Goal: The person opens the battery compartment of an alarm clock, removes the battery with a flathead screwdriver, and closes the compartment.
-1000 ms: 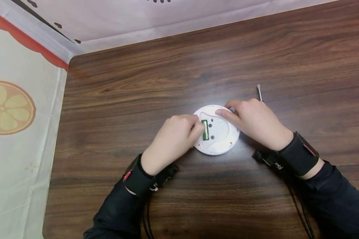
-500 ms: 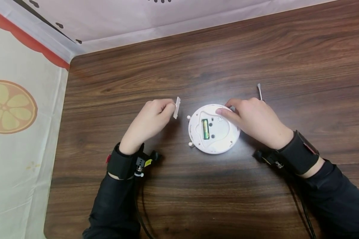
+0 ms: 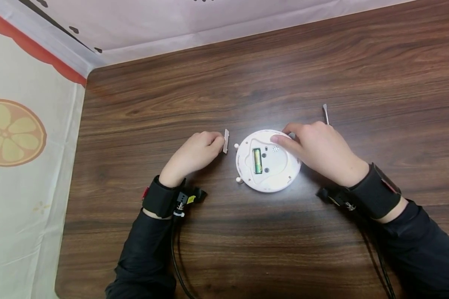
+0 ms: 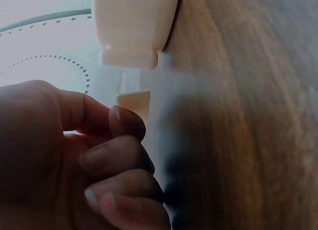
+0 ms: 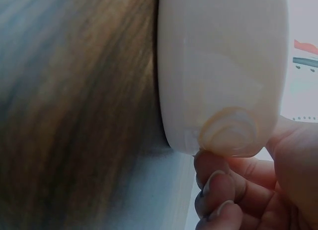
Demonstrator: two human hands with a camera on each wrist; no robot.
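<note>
From above, the left hand (image 3: pixel 194 153) has come away from the round white device (image 3: pixel 268 161) and pinches its small cover (image 3: pixel 226 140) just beside it, baring the green battery (image 3: pixel 257 160). The right hand (image 3: pixel 316 149) presses on the device's rim.

The left wrist view shows fingers (image 4: pixel 119 155) curled on the cover (image 4: pixel 135 101).

The right wrist view shows curled fingertips (image 5: pixel 216 183) under the device's edge (image 5: pixel 223 66).

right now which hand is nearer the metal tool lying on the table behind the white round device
Right. The right hand lies just in front of the metal tool, gripping the white round device; the left hand is across the device, pinching a small cover.
</note>
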